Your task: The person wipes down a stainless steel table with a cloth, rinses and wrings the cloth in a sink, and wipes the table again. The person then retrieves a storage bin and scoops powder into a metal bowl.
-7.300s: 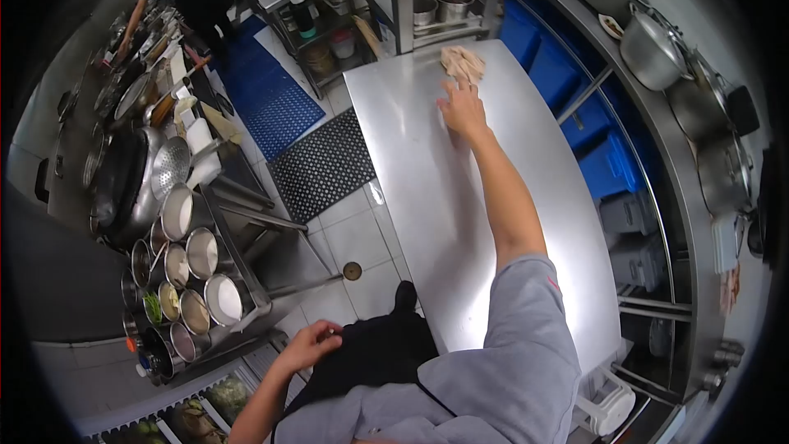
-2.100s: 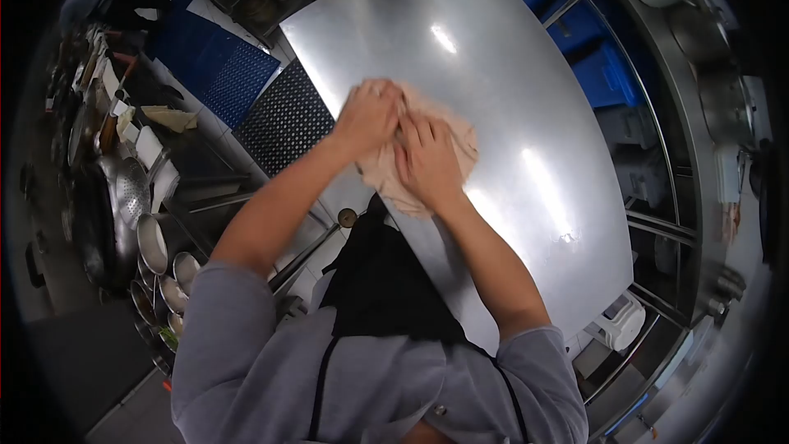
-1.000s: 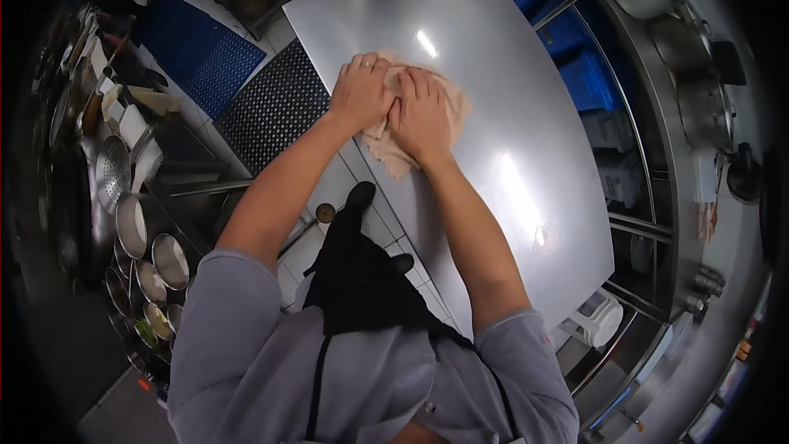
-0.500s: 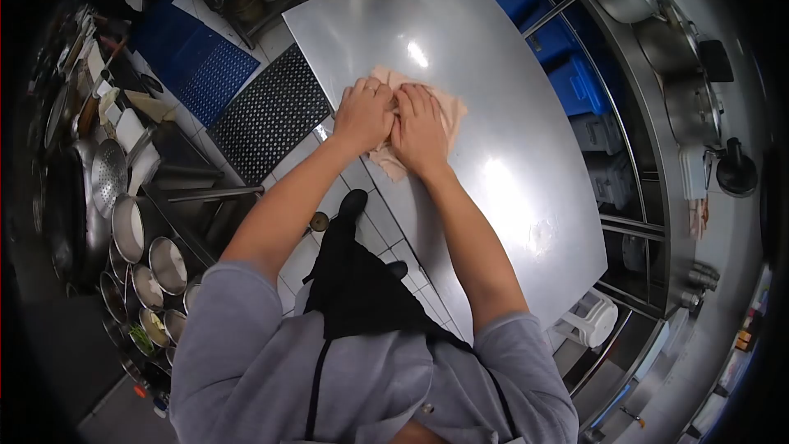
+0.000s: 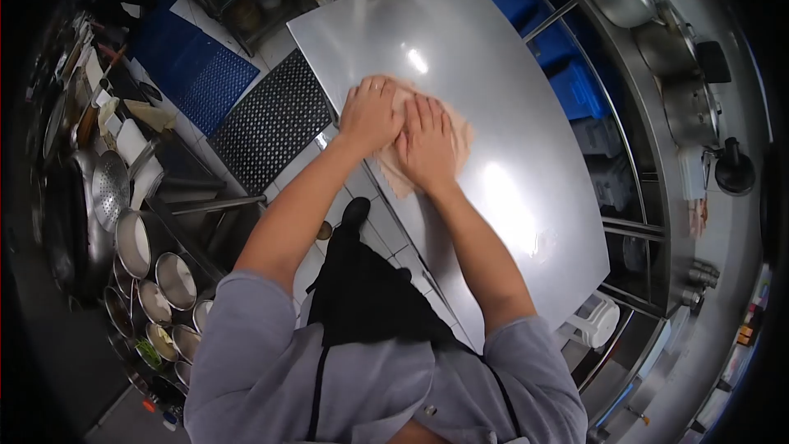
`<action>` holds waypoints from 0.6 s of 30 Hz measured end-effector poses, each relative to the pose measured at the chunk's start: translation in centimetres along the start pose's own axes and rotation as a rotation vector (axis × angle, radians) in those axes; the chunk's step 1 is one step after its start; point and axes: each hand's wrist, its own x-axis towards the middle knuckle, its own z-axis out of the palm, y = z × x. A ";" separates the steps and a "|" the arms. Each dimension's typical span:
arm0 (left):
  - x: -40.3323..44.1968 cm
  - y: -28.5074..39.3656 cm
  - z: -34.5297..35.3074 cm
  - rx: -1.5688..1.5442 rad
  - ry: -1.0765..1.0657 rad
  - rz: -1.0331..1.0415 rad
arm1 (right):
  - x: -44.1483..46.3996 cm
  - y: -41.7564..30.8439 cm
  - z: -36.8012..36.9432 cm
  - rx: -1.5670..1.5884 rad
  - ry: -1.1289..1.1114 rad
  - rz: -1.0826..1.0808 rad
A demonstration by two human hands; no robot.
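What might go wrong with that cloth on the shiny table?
The cloth lies close to the table edge on the mat's side, so part of it might slip over. The left hand, on the cloth, is near that edge too, so it could slide off if pushed that way. The black mat lies on the floor near a shoe, so stepping that way might cause a trip.

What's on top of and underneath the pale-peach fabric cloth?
On the pale-peach fabric cloth rest the left hand and right hand. Under it is the shiny grey metal table; the patch directly beneath is covered, so unseen.
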 end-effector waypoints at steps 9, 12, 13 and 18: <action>-0.2 -0.1 -0.6 0.053 0.017 -0.003 | 1.5 0.5 0.4 0.046 -0.036 -0.004; 0.9 -0.7 -0.6 0.015 -0.173 -0.067 | 1.7 0.3 0.3 0.060 -0.055 0.014; 0.4 -0.5 -0.7 0.006 -0.161 -0.062 | 2.2 0.4 0.2 0.071 -0.061 0.012; -0.4 0.1 -0.5 0.049 0.006 -0.010 | 2.0 0.6 0.4 0.043 -0.034 -0.013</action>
